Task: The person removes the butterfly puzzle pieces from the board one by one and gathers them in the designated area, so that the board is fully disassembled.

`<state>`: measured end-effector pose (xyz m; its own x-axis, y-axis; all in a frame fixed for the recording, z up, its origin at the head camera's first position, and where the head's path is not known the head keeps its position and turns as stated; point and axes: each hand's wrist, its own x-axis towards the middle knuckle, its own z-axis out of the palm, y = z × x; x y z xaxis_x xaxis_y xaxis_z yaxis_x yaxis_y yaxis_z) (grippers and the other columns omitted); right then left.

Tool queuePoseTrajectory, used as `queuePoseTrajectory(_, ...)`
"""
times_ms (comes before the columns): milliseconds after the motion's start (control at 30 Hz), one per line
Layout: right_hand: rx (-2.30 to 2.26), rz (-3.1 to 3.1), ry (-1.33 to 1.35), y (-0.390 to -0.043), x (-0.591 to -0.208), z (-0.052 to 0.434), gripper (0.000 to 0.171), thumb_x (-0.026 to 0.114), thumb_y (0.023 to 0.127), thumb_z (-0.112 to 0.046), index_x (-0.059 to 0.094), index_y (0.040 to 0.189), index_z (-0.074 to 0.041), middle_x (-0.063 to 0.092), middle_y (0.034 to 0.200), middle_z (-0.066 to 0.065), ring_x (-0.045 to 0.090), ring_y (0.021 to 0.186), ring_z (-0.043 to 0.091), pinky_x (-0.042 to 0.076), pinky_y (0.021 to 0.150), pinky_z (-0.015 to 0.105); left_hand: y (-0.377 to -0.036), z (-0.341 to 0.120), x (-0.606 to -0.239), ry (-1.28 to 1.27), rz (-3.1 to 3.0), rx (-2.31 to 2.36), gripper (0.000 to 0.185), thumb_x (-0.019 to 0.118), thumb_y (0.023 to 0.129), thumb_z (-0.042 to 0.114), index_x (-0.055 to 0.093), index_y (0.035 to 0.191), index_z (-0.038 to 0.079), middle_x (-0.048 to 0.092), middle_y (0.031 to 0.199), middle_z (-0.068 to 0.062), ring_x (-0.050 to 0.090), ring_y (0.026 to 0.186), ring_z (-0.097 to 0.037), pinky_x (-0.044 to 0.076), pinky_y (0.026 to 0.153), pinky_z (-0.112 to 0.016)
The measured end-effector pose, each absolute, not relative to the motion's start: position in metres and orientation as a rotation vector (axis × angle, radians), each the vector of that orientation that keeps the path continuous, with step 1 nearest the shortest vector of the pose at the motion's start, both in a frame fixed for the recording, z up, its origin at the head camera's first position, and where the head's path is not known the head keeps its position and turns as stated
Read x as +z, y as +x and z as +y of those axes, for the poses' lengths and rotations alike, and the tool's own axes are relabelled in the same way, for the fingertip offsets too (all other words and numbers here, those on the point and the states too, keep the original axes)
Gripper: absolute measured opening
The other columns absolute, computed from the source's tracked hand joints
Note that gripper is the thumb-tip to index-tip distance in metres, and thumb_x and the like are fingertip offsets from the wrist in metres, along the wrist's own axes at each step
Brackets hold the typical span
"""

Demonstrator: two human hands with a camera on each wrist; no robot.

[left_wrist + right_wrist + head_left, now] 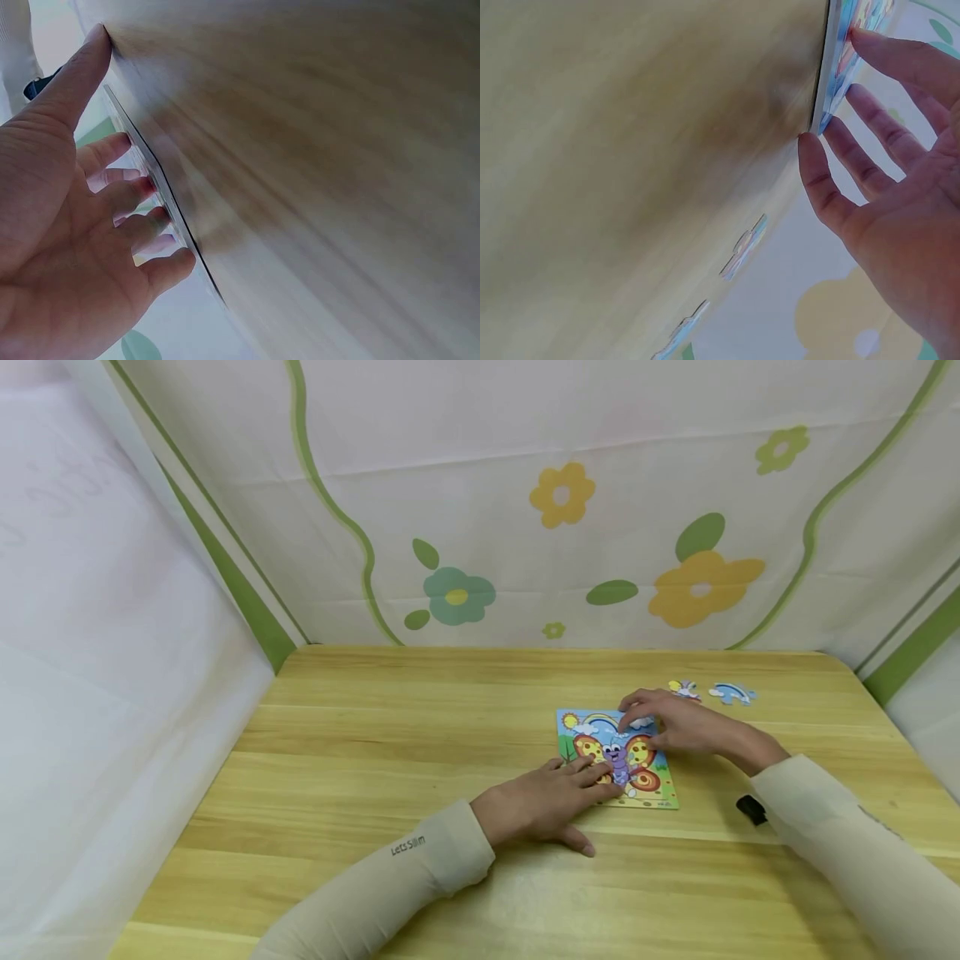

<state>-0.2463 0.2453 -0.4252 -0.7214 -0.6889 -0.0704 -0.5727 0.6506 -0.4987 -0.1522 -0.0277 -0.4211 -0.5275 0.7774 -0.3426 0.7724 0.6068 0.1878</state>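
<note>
A square butterfly jigsaw puzzle lies flat on the wooden table in the head view, a purple-bodied butterfly under a sun and rainbow. Across its lower left part rests my left hand, fingers spread and covering some of the picture. In the left wrist view those fingertips press on the thin board, the thumb out beside it on the table. My right hand reaches over the upper right corner. The right wrist view shows its thumb touching the picture and relaxed, spread fingers around the board's corner.
Two loose puzzle pieces lie behind the right hand: one with yellow and white, one with a rainbow. A small black object sits beside the right sleeve. A flower-printed curtain stands along the table's back edge.
</note>
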Motion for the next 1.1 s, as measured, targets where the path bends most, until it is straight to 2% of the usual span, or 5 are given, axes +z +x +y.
queuePoseTrajectory(433, -0.643, 2.579, -1.033, -0.2491, -0.4247, 0.2457, 0.034, 0.072, 0.092, 0.003, 0.074, 0.108, -0.026, 0.060, 0.141, 0.017, 0.050, 0.133, 0.049, 0.039, 0.107, 0.074, -0.1519, -0.0281, -0.4202, 1.244, 2.440, 0.021, 0.087, 0.058, 0.099, 0.062, 0.018, 0.169, 0.032, 0.009, 0.178, 0.004, 0.010, 0.165, -0.021, 0.020, 0.133, -0.045)
queuePoseTrajectory(1100, -0.648, 2.579, -1.053, -0.2465, -0.4231, 0.2420, 0.038, 0.071, 0.088, 0.010, 0.069, 0.104, -0.025, 0.059, 0.133, 0.011, 0.051, 0.126, 0.041, 0.042, 0.104, 0.068, -0.1526, -0.0272, -0.4223, 1.248, 2.445, 0.008, 0.087, 0.058, 0.098, 0.063, 0.018, 0.169, 0.033, 0.009, 0.178, 0.005, 0.011, 0.165, -0.020, 0.020, 0.133, -0.045)
